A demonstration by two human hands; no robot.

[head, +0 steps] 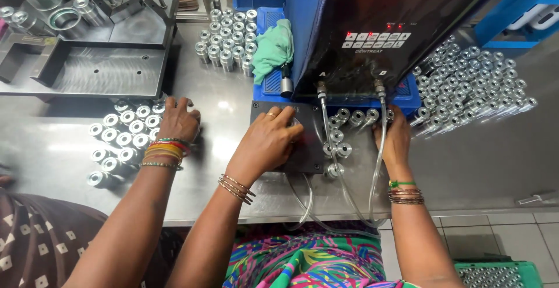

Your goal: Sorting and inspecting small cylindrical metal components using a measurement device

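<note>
The person's left hand (269,139) reaches forward from the lap, forearm stretched over the worktop (233,189), palm down on a dark square plate (305,154) in front of a black machine (372,32). Its fingers curl down over something on the plate; what they press or pinch is hidden under the hand, so its grip cannot be told. The right hand (396,137) stretches out further to the right, palm down, fingers bent among a loose cluster of small metal cylinders (340,148) that lie just beside the plate; whether it pinches one is hard to make out, because the fingertips are tucked under the machine's front edge. Two clear tubes (329,142) hang from the machine and loop down between the two hands, crossing over the cylinders.

A third arm comes in from the left: a co-worker's hand (177,122), wearing coloured bangles, rests with fingers bent over a group of upright metal cylinders (125,139) on the worktop, well apart from the plate.

Further back stand another block of cylinders (228,38), a green cloth (272,46) and a grey tray (99,70). To the right of the machine lies a large heap of cylinders (471,81), partly blurred. A green crate (498,273) is cut off by the lower edge.
</note>
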